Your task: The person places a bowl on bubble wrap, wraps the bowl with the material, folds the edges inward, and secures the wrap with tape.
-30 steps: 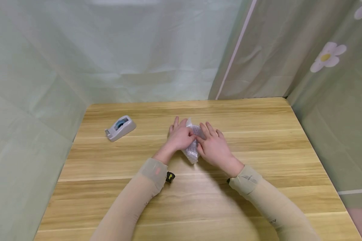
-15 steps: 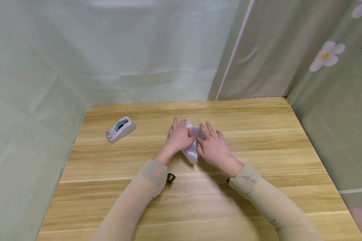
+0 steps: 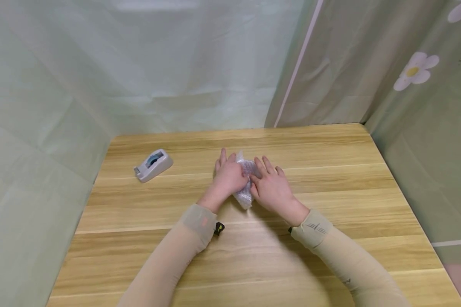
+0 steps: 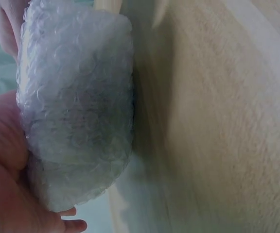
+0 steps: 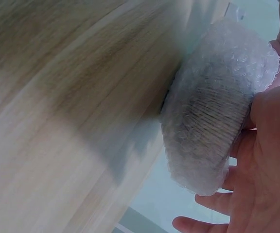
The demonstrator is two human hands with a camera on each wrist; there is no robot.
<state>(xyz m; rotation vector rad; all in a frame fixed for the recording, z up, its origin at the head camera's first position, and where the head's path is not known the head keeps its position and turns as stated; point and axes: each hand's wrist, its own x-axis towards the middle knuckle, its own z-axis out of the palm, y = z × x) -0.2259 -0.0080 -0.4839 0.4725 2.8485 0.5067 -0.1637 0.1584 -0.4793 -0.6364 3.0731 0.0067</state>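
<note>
A bundle in clear bubble wrap (image 3: 243, 198) lies on the table between both hands. Something dark with fine lines shows through the wrap (image 5: 213, 114) in the right wrist view, but its kind cannot be made out. My left hand (image 3: 229, 175) rests along the bundle's left side, most fingers stretched away and a digit pressing on its top. From the other side my right hand (image 3: 273, 189) presses the wrap with its thumb side, its other fingers straight and spread. The left wrist view shows the bundle's rounded end (image 4: 79, 102) against the left palm.
A light grey tape dispenser (image 3: 153, 165) with a blue-toned roll stands at the table's left, beyond the left arm. The wooden table (image 3: 253, 273) meets pale curtains (image 3: 184, 85) at its back and sides. Dark wrist-camera parts (image 3: 219, 228) protrude below the left cuff.
My left hand and forearm have shifted very slightly to the right over the bundle. The right hand, the bundle and the tape dispenser stay practically where they were.
</note>
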